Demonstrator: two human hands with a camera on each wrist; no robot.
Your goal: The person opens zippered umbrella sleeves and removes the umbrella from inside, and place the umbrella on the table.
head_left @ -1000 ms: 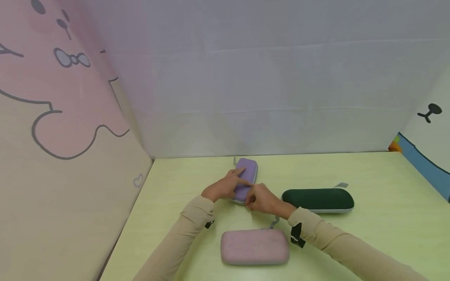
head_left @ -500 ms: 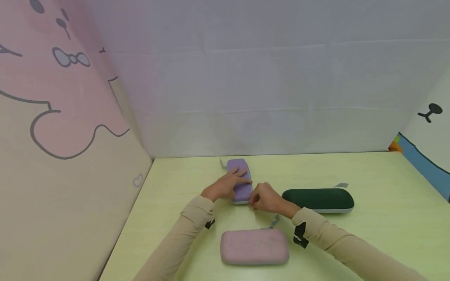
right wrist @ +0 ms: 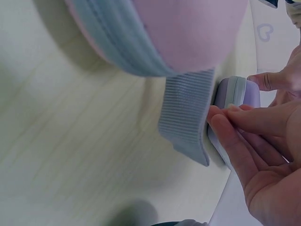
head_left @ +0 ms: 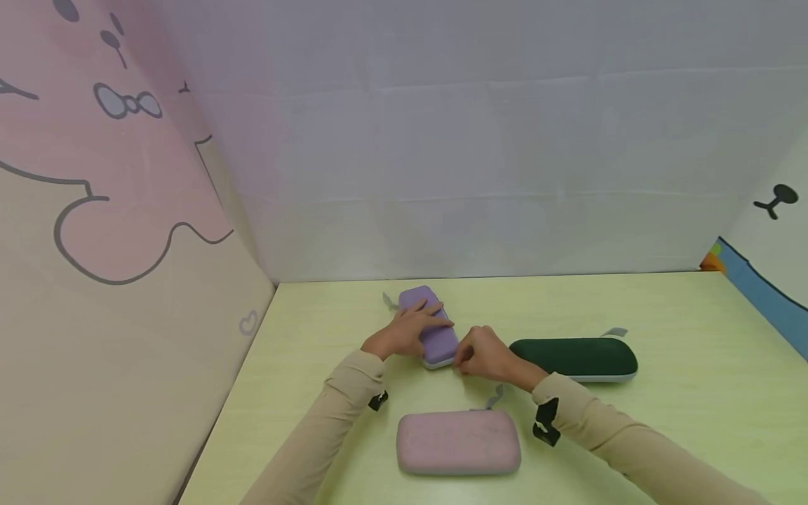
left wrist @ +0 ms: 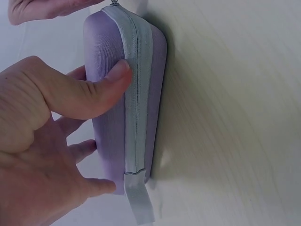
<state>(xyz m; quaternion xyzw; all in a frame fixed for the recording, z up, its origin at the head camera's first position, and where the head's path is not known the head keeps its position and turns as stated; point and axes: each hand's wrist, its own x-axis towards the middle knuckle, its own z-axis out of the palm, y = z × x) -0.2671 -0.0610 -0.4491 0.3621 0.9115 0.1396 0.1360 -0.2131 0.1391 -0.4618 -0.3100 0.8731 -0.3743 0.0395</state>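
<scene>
The purple case (head_left: 440,346) lies near the far edge of the table (head_left: 284,365), its long axis going from far left to near right. Your left hand (head_left: 407,333) is over it, the fingers spread and mostly straight on its top. Your right hand (head_left: 485,354) is at the near right corner, thumb and index pinched; from these 2 fingertips the case extends away to the far left, and I judge that any pull depends on this line. The head view hides what you pinch. The left wrist view shows the zip slider (left wrist: 114,3) beside those fingers, so probably you hold it, and your left thumb on the zip band (left wrist: 137,103).
</scene>
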